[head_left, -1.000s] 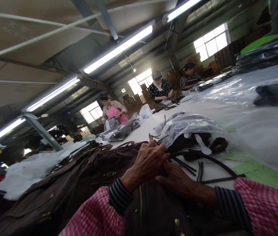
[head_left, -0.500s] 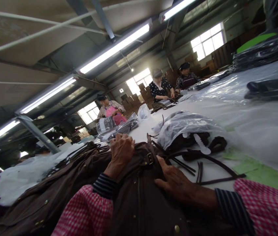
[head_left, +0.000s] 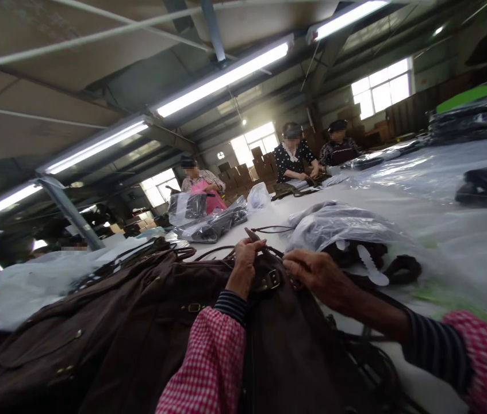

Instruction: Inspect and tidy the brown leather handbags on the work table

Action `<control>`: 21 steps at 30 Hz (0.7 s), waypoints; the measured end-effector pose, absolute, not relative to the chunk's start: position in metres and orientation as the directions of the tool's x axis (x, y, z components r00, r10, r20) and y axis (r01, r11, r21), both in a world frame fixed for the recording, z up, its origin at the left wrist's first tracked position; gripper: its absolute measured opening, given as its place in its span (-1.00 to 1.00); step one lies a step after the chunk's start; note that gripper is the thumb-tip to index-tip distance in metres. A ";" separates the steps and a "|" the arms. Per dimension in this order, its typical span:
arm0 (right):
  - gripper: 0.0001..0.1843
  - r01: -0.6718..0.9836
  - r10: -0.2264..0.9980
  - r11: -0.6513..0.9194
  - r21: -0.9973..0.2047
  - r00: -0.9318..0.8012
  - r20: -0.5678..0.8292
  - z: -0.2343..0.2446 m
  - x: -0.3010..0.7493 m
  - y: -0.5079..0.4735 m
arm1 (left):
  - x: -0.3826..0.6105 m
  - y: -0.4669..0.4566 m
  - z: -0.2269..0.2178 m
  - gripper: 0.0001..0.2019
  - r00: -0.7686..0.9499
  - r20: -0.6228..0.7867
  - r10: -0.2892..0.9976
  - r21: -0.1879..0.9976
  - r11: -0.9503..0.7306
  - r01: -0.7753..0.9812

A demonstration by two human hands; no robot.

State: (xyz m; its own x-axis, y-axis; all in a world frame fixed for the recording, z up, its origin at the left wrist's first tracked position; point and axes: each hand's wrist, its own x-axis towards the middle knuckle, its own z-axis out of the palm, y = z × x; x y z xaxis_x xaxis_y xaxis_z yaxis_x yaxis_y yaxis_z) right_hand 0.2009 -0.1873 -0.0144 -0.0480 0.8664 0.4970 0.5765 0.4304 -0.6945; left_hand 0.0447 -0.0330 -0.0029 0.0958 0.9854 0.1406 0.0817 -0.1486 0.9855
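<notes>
A dark brown garment (head_left: 286, 339) lies across the near side of the bench (head_left: 338, 192), and its brass buckle (head_left: 273, 279) sits near its upper edge; from here the left hand (head_left: 245, 261) is just above and left of that buckle, fingers narrowed on the base of a pointed tab (head_left: 252, 234) that sticks up; the right hand (head_left: 318, 273) is up and to the right of the buckle, fingers curled close together at the dark edge, though I cannot tell whether a cord is pinched there.

I would judge the handling partway through: the buckle appears to have its strap in place, while both hands are busy at the edge above it; what is left over I cannot tell.

Left of the buckle, more brown cloth (head_left: 114, 322) spreads away, maybe a second piece, so that side is crowded; right of it, a clear plastic bag (head_left: 342, 224) bulges just beyond the right hand, with a white notched strip (head_left: 370, 264) at its mouth and loose dark straps below, tight quarters for that wrist; beyond the buckle, a pale strip of bench shows before wrapped bundles (head_left: 213, 224); farther off, a co-worker in a pink apron (head_left: 213, 200) stands.
</notes>
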 end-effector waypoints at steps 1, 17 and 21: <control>-0.68 0.614 0.846 0.437 -0.657 -0.034 0.532 -0.009 0.205 -0.174 | 0.042 -0.033 -0.004 -0.65 0.095 0.138 0.986 0.988 -0.144 0.059; -0.77 0.748 0.860 0.511 -0.424 -0.442 0.256 0.028 0.211 -0.080 | 0.037 0.010 -0.033 -0.65 0.100 0.105 0.989 0.908 -0.137 0.396; -0.77 0.713 0.820 0.564 -0.417 -0.545 0.177 0.032 0.227 -0.110 | 0.039 0.016 -0.037 -0.63 0.108 0.110 0.988 0.837 -0.151 0.525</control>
State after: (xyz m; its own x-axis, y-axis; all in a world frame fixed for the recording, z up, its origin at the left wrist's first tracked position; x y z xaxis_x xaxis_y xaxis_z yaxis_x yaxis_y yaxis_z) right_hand 0.2273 -0.1105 0.0316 -0.5448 0.8197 0.1771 0.7131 0.5639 -0.4166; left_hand 0.0395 0.0165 -0.0371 0.1083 0.9880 0.1102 0.5252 -0.1510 0.8375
